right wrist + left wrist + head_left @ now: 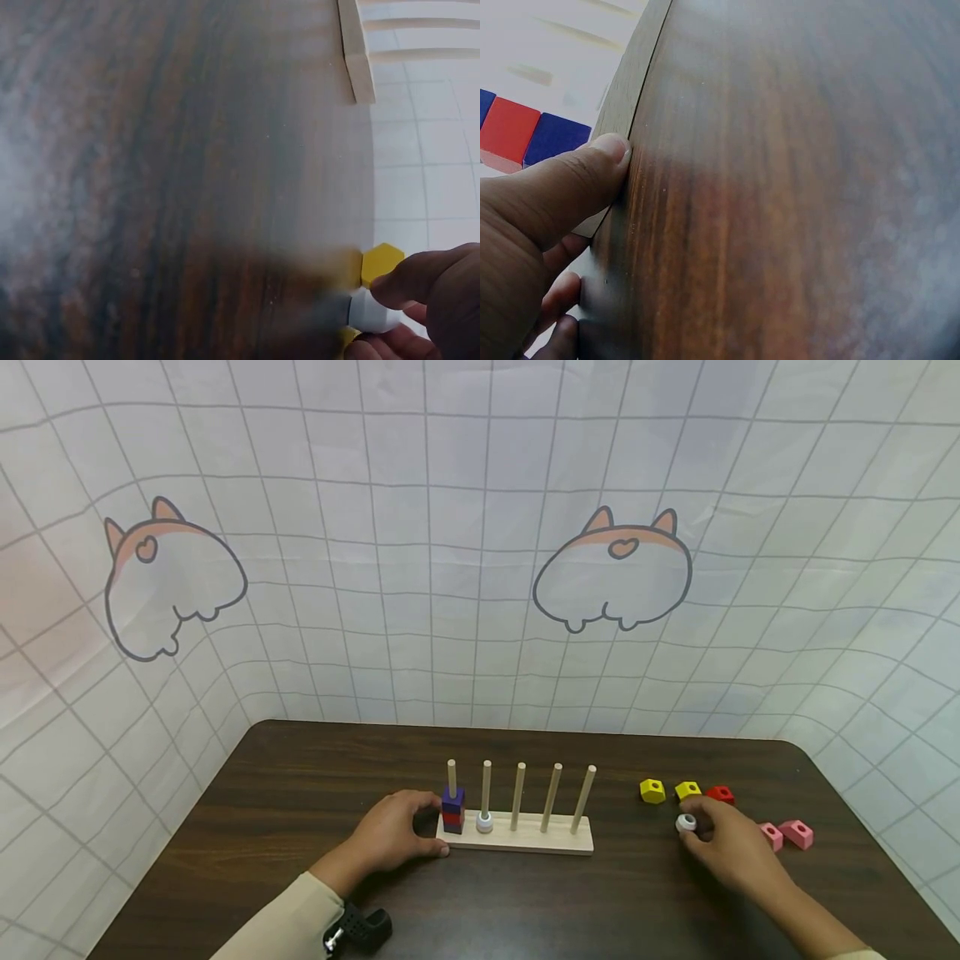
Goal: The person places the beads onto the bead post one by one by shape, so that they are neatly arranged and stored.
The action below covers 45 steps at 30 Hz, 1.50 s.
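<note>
The left hand [386, 835] pinches the peg rack's [517, 841] end, stacked blocks [453, 810] just beside its fingers; the right hand's [731, 843] curled fingers pinch a white bead [686, 822], yellow blocks [652, 791] just beyond them.

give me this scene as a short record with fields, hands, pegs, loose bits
left hand: grips left end of wooden base
right hand: pinches white bead
leftmost peg: red block between two blue-purple blocks
second peg: white ring
other three pegs: bare
loose, visible: two yellow pieces, one red piece, two pink pieces
</note>
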Each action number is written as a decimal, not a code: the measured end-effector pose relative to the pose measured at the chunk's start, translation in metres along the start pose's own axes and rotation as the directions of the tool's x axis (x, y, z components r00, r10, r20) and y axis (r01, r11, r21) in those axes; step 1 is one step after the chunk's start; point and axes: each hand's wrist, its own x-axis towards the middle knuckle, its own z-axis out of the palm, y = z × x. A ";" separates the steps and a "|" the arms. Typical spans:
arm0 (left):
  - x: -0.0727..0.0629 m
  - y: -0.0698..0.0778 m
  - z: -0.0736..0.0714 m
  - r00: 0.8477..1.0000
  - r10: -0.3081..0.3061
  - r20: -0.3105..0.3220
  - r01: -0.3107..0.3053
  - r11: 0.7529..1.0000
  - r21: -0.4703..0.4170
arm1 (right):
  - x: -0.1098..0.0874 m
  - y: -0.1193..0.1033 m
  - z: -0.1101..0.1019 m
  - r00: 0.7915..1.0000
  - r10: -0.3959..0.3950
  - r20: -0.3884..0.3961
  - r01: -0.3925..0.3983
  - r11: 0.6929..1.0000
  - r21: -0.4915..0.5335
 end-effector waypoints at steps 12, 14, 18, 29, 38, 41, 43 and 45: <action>-0.001 0.000 0.001 1.000 -0.007 0.008 0.007 1.000 -0.003 | 0.004 -0.010 0.005 1.000 0.016 0.023 -0.016 1.000 0.001; -0.001 0.000 0.001 1.000 -0.006 0.008 0.006 1.000 -0.003 | 0.005 -0.014 0.006 1.000 -0.004 0.018 0.004 1.000 0.013; -0.001 0.000 0.001 1.000 -0.002 0.003 0.002 1.000 -0.002 | 0.009 -0.023 0.007 0.999 -0.053 -0.009 0.053 0.998 0.015; -0.001 0.000 0.001 1.000 0.005 -0.001 -0.005 1.000 0.001 | 0.020 -0.052 0.001 0.990 -0.133 -0.051 0.135 0.990 0.047; -0.002 -0.001 0.000 1.000 0.015 0.004 -0.015 1.000 -0.003 | 0.023 -0.079 -0.010 0.981 -0.183 -0.065 0.188 0.979 0.082; -0.002 -0.001 0.000 1.000 0.016 0.004 -0.016 1.000 -0.001 | 0.024 -0.085 -0.014 0.973 -0.214 -0.086 0.222 0.971 0.089; -0.002 -0.001 0.000 1.000 0.016 0.004 -0.016 1.000 0.002 | 0.025 -0.088 -0.016 0.969 -0.228 -0.092 0.236 0.968 0.084; -0.002 -0.001 0.000 1.000 0.017 0.005 -0.017 1.000 0.004 | 0.026 -0.092 -0.018 0.969 -0.232 -0.088 0.239 0.968 0.077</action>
